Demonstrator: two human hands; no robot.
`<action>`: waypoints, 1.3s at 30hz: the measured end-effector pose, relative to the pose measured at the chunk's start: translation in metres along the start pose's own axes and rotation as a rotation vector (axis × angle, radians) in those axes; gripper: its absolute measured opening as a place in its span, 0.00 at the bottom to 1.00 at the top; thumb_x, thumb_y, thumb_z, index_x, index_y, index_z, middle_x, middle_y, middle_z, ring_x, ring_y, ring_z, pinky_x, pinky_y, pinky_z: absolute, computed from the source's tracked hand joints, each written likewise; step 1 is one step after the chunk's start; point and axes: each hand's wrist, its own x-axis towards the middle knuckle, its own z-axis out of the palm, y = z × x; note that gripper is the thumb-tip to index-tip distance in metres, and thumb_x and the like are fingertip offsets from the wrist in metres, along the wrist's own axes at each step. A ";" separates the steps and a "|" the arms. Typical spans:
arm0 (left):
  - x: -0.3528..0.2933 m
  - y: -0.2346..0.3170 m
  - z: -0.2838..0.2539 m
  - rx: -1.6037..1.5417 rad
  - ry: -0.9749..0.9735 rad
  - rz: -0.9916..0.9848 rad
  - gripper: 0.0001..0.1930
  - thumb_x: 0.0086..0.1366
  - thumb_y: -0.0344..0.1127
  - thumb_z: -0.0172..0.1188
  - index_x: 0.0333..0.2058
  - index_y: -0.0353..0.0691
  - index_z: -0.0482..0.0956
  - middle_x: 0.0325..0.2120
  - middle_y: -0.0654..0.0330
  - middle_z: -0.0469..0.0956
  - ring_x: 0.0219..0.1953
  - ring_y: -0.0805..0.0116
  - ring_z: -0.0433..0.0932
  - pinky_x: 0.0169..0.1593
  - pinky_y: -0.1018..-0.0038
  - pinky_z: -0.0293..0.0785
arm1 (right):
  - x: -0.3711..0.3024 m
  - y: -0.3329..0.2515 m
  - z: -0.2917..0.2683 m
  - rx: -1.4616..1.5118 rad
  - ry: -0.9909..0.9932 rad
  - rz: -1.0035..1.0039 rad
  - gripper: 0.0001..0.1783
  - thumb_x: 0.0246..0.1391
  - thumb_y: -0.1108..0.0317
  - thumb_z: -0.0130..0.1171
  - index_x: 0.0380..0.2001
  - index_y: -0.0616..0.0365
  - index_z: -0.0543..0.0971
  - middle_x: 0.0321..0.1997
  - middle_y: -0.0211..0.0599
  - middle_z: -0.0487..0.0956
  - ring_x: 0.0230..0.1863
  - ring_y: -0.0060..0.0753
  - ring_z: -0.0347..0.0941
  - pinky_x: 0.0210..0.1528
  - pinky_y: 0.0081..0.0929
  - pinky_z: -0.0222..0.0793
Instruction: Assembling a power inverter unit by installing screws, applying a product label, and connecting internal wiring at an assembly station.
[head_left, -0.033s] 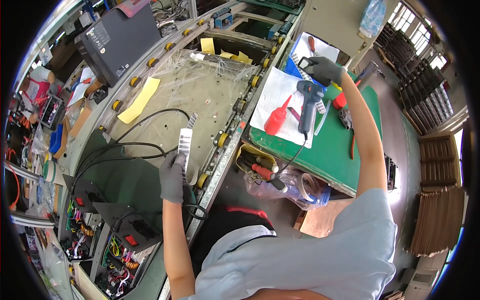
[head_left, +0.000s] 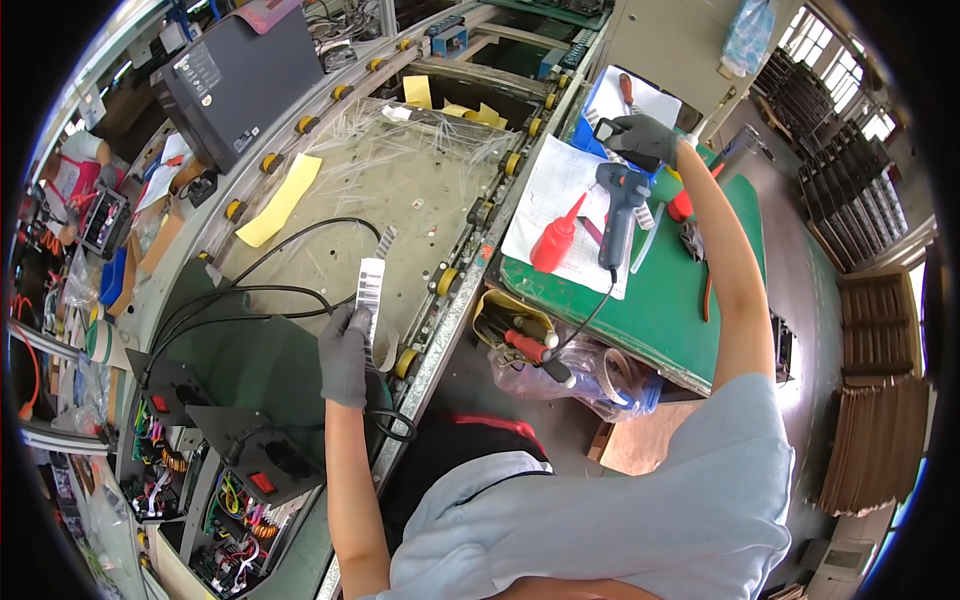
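My left hand [head_left: 345, 358], in a grey glove, is closed on a strip of white barcode labels [head_left: 369, 290] above the near end of the conveyor. My gloved right hand [head_left: 645, 138] reaches to the far end of the green bench, over a blue tray [head_left: 587, 137]. Its fingers are bent together around a dark, loop-like shape that I cannot make out. Close to that hand, a grey glue gun [head_left: 622, 205] lies on printed paper [head_left: 540, 190], beside a red squeeze bottle [head_left: 553, 247]. A screwdriver [head_left: 626, 88] rests beyond the hand.
Black cables [head_left: 270, 288] cross the conveyor beside two dark open housings [head_left: 255, 455] with red switches. A yellow paper strip [head_left: 280, 200] lies farther along. Below the green bench [head_left: 655, 320] hang a tool pouch [head_left: 515, 325] and a plastic bag [head_left: 600, 385]. A dark case [head_left: 235, 85] stands far left.
My right hand has shifted very slightly at the blue tray, and less of the striped strip beneath it shows. My left hand stays in place with the labels.
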 end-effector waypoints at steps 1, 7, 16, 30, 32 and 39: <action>0.002 -0.001 -0.004 0.024 -0.008 -0.003 0.10 0.61 0.31 0.52 0.39 0.31 0.76 0.25 0.69 0.72 0.27 0.83 0.65 0.30 0.84 0.60 | 0.015 0.000 0.005 -0.087 -0.042 0.022 0.25 0.43 0.52 0.60 0.43 0.57 0.77 0.33 0.34 0.77 0.32 0.30 0.71 0.39 0.29 0.67; 0.007 -0.012 -0.012 0.081 0.009 -0.008 0.11 0.61 0.31 0.52 0.40 0.30 0.76 0.27 0.68 0.73 0.28 0.82 0.66 0.33 0.84 0.62 | 0.039 0.011 -0.004 -0.081 0.029 0.054 0.22 0.43 0.57 0.61 0.38 0.62 0.78 0.30 0.36 0.77 0.32 0.27 0.70 0.38 0.26 0.67; 0.011 -0.010 -0.003 0.005 0.017 -0.073 0.10 0.62 0.31 0.52 0.38 0.32 0.77 0.26 0.69 0.73 0.26 0.83 0.66 0.31 0.84 0.62 | 0.062 0.034 -0.146 0.124 0.681 -0.062 0.23 0.51 0.58 0.60 0.48 0.58 0.75 0.33 0.30 0.78 0.28 0.19 0.71 0.30 0.20 0.68; 0.013 -0.007 -0.008 -0.195 0.021 -0.109 0.12 0.62 0.33 0.52 0.41 0.32 0.76 0.28 0.67 0.75 0.29 0.81 0.70 0.33 0.84 0.65 | 0.076 0.109 -0.076 0.293 0.996 0.263 0.34 0.48 0.37 0.51 0.40 0.59 0.79 0.39 0.46 0.80 0.40 0.41 0.76 0.43 0.31 0.69; 0.002 0.004 -0.011 -0.017 0.106 -0.081 0.12 0.61 0.32 0.52 0.41 0.32 0.76 0.29 0.67 0.75 0.30 0.80 0.69 0.35 0.82 0.65 | 0.065 0.048 -0.068 1.288 0.624 -0.179 0.17 0.55 0.52 0.52 0.40 0.51 0.78 0.42 0.41 0.79 0.41 0.31 0.75 0.41 0.27 0.71; 0.004 -0.017 -0.009 -0.029 0.146 0.164 0.13 0.59 0.34 0.54 0.40 0.33 0.75 0.27 0.66 0.73 0.27 0.80 0.67 0.31 0.83 0.63 | -0.137 -0.171 0.099 1.391 -0.067 -0.435 0.20 0.47 0.61 0.58 0.39 0.63 0.70 0.39 0.38 0.72 0.35 0.30 0.70 0.37 0.22 0.69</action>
